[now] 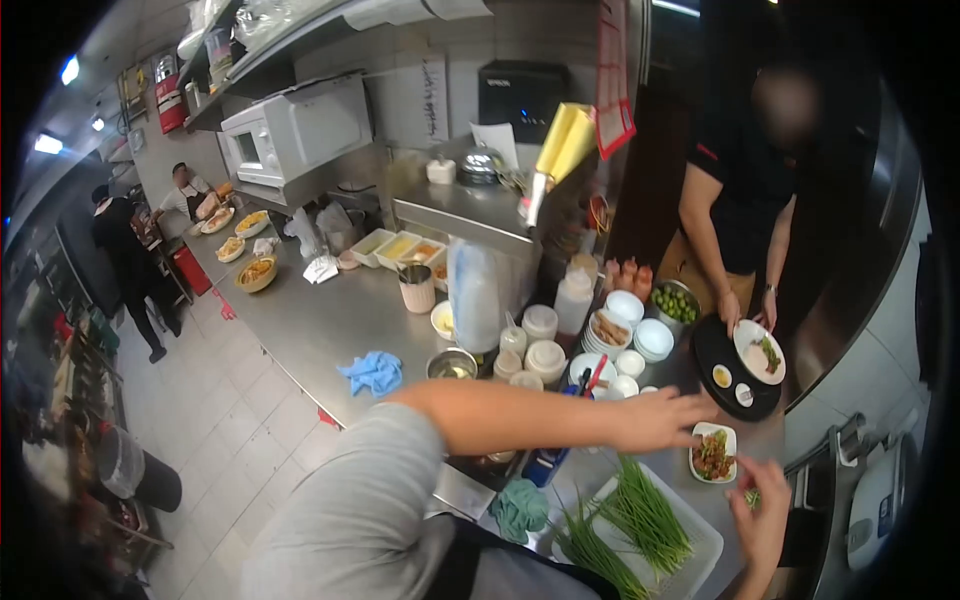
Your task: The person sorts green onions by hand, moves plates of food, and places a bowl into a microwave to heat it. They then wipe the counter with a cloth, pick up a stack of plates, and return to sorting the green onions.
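1. The square white bowl (pixel 694 462) is on the steel counter (pixel 762 436) at the near right, just beside the black round tray (pixel 706 350). It is already filled with a mixed food (pixel 712 455), red-brown with green pieces.
2. The left hand (pixel 665 420) reaches from the left to the far side of this bowl. Its fingers are apart and I see nothing between them; whether a fingertip touches the rim, I cannot tell.
3. The right hand (pixel 765 515) is at the near side of the bowl, with the fingers bent. Small green bits (pixel 752 497) show at its fingers, outside the bowl. If the fingers are closed on them, I cannot tell.
4. By my judgement, the filling of the bowl is mostly done, and only these bits are left outside.
5. The long green stalks (pixel 640 510) lie whole in the white basket (pixel 709 548), nearer to the person.
6. At the far right, a co-worker (pixel 742 215) holds a tilted white plate (pixel 750 338), already with food, at the tray. Two small dishes rest on the tray.
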A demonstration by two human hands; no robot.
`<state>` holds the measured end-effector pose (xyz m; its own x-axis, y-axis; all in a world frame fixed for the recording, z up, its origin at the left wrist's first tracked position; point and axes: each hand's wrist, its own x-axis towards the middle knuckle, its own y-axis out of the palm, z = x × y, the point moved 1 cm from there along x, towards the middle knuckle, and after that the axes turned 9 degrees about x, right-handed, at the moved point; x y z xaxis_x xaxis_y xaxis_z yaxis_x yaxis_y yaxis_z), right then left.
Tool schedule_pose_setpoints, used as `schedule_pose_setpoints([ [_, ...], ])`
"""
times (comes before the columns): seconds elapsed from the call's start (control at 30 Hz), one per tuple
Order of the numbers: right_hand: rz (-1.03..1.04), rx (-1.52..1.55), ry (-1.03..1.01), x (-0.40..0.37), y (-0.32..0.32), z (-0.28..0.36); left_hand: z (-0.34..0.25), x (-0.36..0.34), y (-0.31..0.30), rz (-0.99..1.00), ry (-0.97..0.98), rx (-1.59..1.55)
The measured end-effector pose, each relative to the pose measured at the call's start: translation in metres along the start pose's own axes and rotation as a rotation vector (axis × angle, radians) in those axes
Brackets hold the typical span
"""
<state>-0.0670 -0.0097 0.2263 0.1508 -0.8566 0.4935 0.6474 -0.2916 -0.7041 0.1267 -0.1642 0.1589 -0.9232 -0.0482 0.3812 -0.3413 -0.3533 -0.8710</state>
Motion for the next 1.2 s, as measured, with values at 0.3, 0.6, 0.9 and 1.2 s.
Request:
schedule_pose_setpoints([
  [0.3, 0.169, 0.111, -0.705, 0.177, 0.089, 0.21, -0.062, -0.321, -0.136, -0.12, -0.652, -0.282],
  [0.6, -0.274, 0.183, -0.478, 0.395, 0.144, 0.298, -0.204, -0.618, -0.168, -0.058, -2.011, -0.06],
  [0.9, -0.557, 0.594, -0.388, 0.464, 0.149, 0.325, -0.185, -0.649, -0.184, -0.323, -1.8, 0.098],
  [1.2, 0.241, 0.676, -0.727, 0.254, 0.322, 0.375, -0.111, -0.523, -0.201, -1.039, -1.274, -0.684],
])
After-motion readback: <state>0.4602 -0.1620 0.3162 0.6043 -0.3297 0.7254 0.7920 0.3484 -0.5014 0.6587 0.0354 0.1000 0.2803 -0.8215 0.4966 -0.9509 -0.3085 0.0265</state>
